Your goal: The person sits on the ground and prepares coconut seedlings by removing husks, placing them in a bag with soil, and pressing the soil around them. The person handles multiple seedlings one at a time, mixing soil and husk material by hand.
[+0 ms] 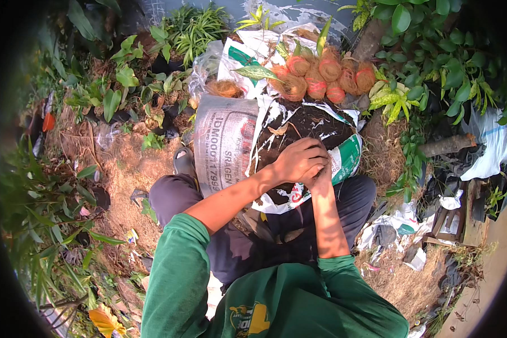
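Note:
Above an opened white and green plastic sack (349, 153), both hands meet close together. My left hand (301, 159) has curled fingers and overlaps my right hand (322, 176), whose fingers are mostly hidden. Whatever may lie between them cannot be seen. Dark soil (274, 148) fills the sack, with white torn plastic and a dry leaf (278, 129) on top. Just beyond the sack sit several balls of brown fibre (329, 69) bound with red string, some near leafy sprigs. A printed translucent sack (224, 139) lies left of the soil.
Loose brown fibre (224, 88) and clear plastic (205, 63) lie at the back left. Potted plants (112, 103) crowd the left side. At right stand a leafy shrub (443, 55), a cut branch (448, 145) and scattered plastic scraps (405, 224). A grey sandal (184, 161) is beside my left knee.

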A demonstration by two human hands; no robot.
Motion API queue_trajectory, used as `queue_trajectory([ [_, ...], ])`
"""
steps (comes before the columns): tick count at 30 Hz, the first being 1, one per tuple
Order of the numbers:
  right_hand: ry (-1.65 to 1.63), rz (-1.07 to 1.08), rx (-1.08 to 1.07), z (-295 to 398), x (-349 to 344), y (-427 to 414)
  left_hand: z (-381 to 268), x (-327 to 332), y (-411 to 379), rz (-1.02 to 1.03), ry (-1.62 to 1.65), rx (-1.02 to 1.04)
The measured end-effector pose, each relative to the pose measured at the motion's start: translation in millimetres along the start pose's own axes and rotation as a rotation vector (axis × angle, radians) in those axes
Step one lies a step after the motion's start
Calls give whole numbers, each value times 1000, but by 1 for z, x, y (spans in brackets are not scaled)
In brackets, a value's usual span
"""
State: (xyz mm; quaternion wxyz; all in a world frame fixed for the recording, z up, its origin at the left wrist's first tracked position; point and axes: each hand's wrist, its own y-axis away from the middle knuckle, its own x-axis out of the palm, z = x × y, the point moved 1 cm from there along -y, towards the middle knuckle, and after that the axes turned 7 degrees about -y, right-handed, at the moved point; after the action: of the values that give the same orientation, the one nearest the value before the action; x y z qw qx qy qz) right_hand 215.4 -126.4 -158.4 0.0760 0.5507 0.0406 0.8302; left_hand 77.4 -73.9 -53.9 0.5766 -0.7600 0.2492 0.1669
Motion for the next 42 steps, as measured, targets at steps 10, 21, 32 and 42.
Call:
queue_trajectory([
  [10,-194,-100,-32,15,88,5,-5,-4,-19,150,-370,-270],
  [21,959,-170,-787,-1,131,-22,9,12,-19,-618,1056,-1334],
  [32,219,-50,-318,9,103,-44,-7,-14,-39,-173,50,-814],
  [42,-262,1,-137,-5,115,-26,-2,-51,-47,91,-224,-427],
])
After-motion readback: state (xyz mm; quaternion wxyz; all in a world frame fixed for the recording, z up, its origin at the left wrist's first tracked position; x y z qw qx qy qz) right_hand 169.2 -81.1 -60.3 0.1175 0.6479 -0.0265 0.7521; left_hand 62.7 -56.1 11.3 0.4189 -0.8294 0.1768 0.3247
